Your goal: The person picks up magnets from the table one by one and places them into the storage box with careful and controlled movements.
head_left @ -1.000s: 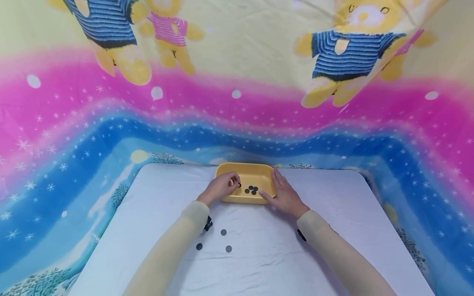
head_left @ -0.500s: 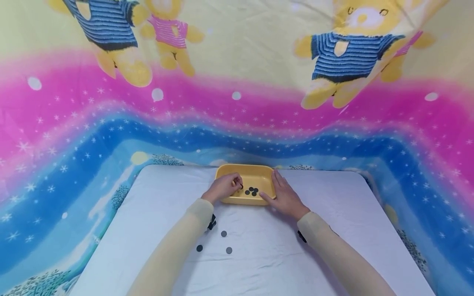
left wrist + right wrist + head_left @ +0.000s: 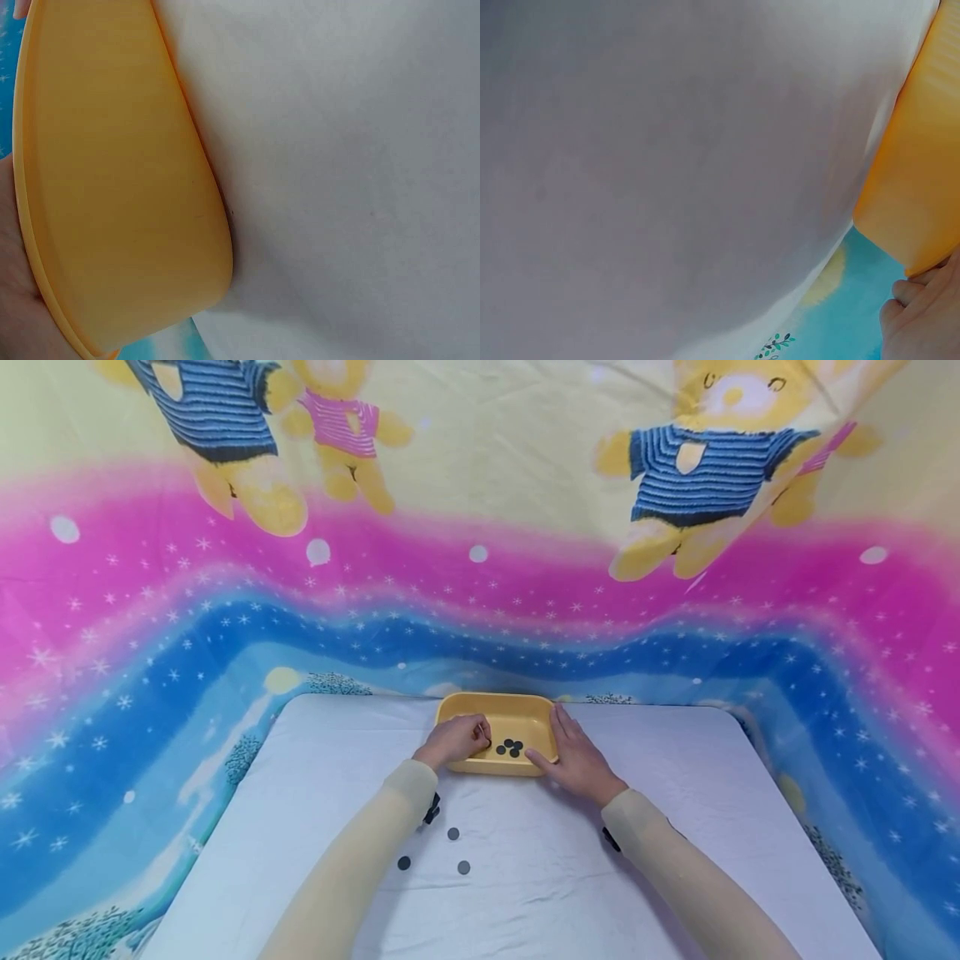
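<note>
A yellow rectangular plastic tub (image 3: pixel 525 710) stands at the far edge of the white-covered table. My left hand (image 3: pixel 453 739) reaches over its left side, and the thumb and fingertips pinch a small dark disc (image 3: pixel 488 744) low inside it. Several more dark discs (image 3: pixel 513 746) lie on the tub's floor, just right of those fingertips. My right hand (image 3: pixel 579 762) rests against the right end of the tub with fingers stretched along it and the thumb over the near rim. In the left wrist view the tub's outer wall (image 3: pixel 127 180) hides the left fingertips.
Three loose discs lie on the white cloth (image 3: pixel 525 893) in front of the tub, among them a dark one (image 3: pixel 404 863) and a greyer one (image 3: pixel 463 867). A patterned curtain (image 3: pixel 480 610) with bears rises right behind the tub and around the table.
My left hand has shifted slightly to the right and lower into the tub, still pinching the disc. The right hand and the other discs stay where they were.
</note>
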Demonstrator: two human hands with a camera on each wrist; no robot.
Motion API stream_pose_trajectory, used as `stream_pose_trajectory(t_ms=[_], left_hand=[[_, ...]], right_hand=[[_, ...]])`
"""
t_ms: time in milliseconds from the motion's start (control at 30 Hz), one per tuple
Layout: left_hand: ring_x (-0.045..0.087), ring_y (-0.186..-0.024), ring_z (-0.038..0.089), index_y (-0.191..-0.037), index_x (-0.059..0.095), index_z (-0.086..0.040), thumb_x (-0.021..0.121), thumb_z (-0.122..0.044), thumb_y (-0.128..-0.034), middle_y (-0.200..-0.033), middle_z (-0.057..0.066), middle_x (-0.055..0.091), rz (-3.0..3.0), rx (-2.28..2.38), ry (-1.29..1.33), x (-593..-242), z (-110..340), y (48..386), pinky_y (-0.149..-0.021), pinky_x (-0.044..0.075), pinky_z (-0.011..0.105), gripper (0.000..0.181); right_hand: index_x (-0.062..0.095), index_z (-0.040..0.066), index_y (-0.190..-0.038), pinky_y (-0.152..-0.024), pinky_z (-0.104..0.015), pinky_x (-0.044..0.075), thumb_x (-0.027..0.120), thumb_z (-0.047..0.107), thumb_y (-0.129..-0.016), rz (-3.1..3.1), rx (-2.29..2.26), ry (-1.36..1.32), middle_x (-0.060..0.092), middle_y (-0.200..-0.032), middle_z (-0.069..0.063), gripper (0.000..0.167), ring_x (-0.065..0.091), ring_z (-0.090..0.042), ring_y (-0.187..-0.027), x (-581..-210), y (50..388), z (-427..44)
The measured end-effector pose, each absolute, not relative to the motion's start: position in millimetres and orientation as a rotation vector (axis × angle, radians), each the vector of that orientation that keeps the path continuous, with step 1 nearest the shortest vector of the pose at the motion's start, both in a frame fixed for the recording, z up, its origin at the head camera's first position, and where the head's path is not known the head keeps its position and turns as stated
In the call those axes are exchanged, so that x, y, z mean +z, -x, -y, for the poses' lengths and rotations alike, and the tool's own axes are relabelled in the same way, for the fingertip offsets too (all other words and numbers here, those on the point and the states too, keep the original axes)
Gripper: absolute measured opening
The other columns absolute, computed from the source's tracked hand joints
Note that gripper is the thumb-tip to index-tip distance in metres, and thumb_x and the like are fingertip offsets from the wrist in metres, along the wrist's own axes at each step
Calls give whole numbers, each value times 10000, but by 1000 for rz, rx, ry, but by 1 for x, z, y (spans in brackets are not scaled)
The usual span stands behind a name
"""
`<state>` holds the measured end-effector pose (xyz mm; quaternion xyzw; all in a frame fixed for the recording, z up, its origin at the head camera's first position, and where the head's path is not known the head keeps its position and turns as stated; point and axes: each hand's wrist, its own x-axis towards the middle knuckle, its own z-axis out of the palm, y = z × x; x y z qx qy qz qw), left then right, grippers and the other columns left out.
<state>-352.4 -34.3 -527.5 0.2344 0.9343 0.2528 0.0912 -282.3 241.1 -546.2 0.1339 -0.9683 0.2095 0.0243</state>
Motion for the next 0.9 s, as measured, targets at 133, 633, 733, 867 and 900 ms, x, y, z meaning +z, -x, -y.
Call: stream_pose_trajectory(t_ms=[133, 633, 733, 867, 900], left_hand=[[620, -817, 127, -996, 695, -240, 685, -209, -1046, -893, -92, 678, -2792, 709, -689, -528, 33, 353, -816, 526, 370, 60], [604, -829, 127, -1007, 697, -223, 712, -258, -1040, -897, -91, 675, -2802, 581, -624, -527, 29, 351, -840, 517, 374, 50], [602, -821, 126, -982, 680, -242, 719, -260, -1034, -881, -91, 668, -2804, 570, -620, -527, 29, 352, -826, 511, 366, 68], [600, -814, 125, -982, 683, -236, 722, -262, -1030, -875, -91, 665, -2800, 572, -634, -527, 29, 351, -815, 511, 361, 67], [600, -813, 125, -984, 684, -235, 722, -264, -1030, -875, -90, 666, -2798, 574, -637, -527, 29, 351, -813, 513, 362, 66]], right_hand=[[15, 37, -1716, -1336, -543, 159, 449, 794, -1014, 2999, 653, -402, -82, -1802, -95, 1120, 36, -327, -1665, -545, 282, -241], [8, 33, -1714, -1338, -533, 154, 436, 792, -1019, 3005, 645, -404, -90, -1800, -99, 1114, 32, -326, -1665, -542, 280, -239], [8, 33, -1713, -1340, -526, 151, 431, 792, -1021, 3007, 634, -406, -92, -1800, -98, 1112, 31, -322, -1665, -543, 280, -240], [14, 32, -1714, -1339, -530, 150, 436, 789, -1021, 3005, 646, -409, -88, -1800, -99, 1109, 36, -327, -1665, -543, 280, -240], [14, 34, -1714, -1339, -532, 150, 435, 791, -1020, 3005, 648, -408, -86, -1800, -99, 1110, 37, -329, -1665, -543, 280, -240]])
